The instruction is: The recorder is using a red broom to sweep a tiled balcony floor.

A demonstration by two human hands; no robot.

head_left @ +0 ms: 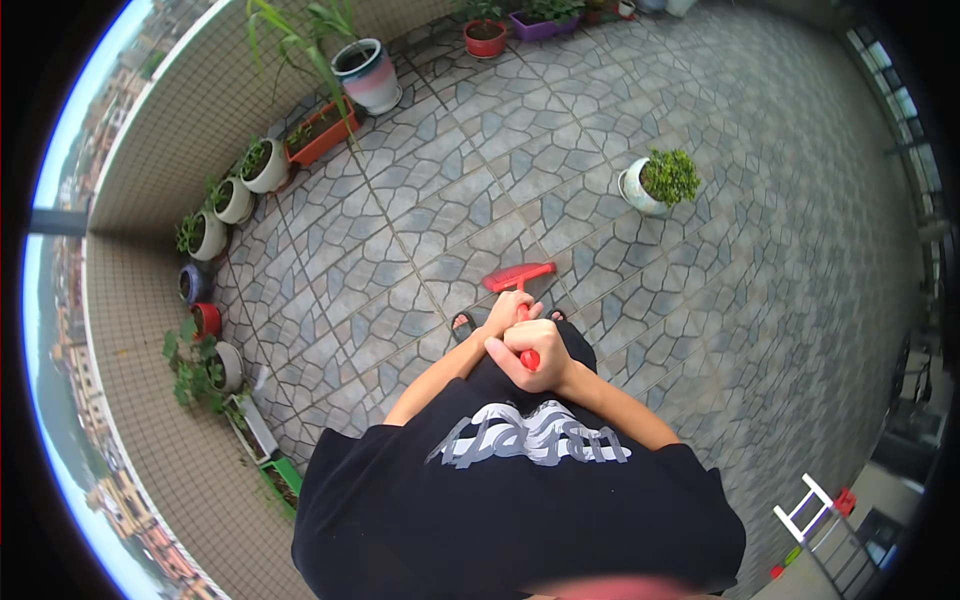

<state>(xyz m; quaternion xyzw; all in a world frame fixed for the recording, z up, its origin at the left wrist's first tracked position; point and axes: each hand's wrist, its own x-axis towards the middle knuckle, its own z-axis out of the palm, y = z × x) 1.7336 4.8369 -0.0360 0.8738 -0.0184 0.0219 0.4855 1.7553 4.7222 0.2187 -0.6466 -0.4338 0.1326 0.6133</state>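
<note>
Handle [529, 359] of a red, broad-headed tool [519, 276] runs mid-frame: my right hand [547, 346] wraps its rounded end, my left hand [506, 313] clasps it higher in the frame. A white-potted shrub [668, 178] stands upper right.

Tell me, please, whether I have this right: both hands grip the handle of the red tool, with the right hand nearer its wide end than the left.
Not quite: the hands are swapped. The head view shows the left hand nearer the wide end of the red tool than the right hand; both do grip its handle.
</note>
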